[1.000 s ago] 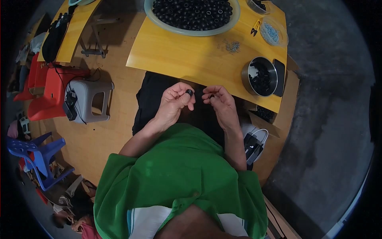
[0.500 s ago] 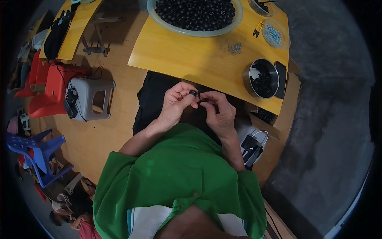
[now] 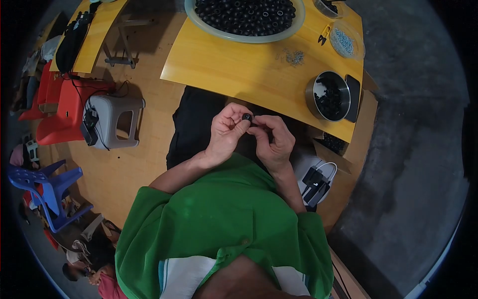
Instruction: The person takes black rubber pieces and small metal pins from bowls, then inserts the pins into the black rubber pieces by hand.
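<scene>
Between the thumb and fingers of my left hand (image 3: 225,134) is a small round black piece (image 3: 247,117) with an opening on its top. My right hand (image 3: 274,141) is pinched close against its right side, and what those fingertips hold is too small and hidden to make out. Both hands are in front of the yellow table's near edge, above my lap. A large pale basin (image 3: 239,36) full of similar round black pieces stands at the back of the table. Small silvery bits (image 3: 295,58) lie in a loose pile on the tabletop (image 3: 224,65).
On the table's right are a metal bowl (image 3: 328,95) of black parts, a dark phone (image 3: 352,94), yellow snips (image 3: 324,35) and a tub of pale blue bits (image 3: 343,42). A grey stool (image 3: 117,104), red chair (image 3: 64,114) and blue chair (image 3: 55,187) stand left. A person sits lower left.
My right hand has moved left and my left hand slightly right, so the fingertips now meet at the black piece. They were apart a second ago.
</scene>
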{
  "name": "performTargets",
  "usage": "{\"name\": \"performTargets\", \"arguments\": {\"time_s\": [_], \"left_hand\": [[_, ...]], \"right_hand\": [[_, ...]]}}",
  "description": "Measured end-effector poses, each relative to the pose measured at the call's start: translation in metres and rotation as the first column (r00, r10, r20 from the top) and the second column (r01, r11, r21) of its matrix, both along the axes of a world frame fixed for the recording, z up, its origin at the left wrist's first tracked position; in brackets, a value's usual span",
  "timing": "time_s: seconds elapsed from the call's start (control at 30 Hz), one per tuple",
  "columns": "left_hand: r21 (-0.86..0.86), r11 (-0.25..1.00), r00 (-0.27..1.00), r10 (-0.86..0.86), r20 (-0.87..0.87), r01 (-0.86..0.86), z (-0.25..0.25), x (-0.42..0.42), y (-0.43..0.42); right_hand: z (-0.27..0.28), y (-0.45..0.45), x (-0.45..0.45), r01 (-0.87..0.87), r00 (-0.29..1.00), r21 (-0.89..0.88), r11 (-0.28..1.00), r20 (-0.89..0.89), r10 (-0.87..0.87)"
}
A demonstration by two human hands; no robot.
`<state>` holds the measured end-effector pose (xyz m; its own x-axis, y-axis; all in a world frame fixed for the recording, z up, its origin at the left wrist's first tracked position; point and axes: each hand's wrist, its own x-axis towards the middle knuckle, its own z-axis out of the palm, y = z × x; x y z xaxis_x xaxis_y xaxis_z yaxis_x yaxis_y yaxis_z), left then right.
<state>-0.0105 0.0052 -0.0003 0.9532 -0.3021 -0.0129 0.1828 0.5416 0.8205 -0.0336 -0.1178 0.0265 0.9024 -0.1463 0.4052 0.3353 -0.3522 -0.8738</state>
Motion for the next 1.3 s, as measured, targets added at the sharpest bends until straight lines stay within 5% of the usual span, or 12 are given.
{"name": "performTargets", "arguments": {"time_s": [0.07,0.6,1.3], "left_hand": [[-0.012,1.000,1.000,0.002,-0.001,-0.002,0.002,-0.001,-0.001],[-0.072,0.997,1.000,-0.001,0.021,0.003,0.003,0.003,0.001],[0.218,0.974,0.975,-0.109,0.193,0.066,0.007,0.005,0.007]], "right_hand": [[-0.005,-0.001,0.002,0.027,0.986,-0.081,0.996,0.163,-0.014],[0.004,-0.006,0.003,-0.019,0.998,-0.087,0.996,0.064,0.024],[0.011,-0.013,0.001,-0.014,0.998,-0.072,0.997,0.066,0.019]]}}
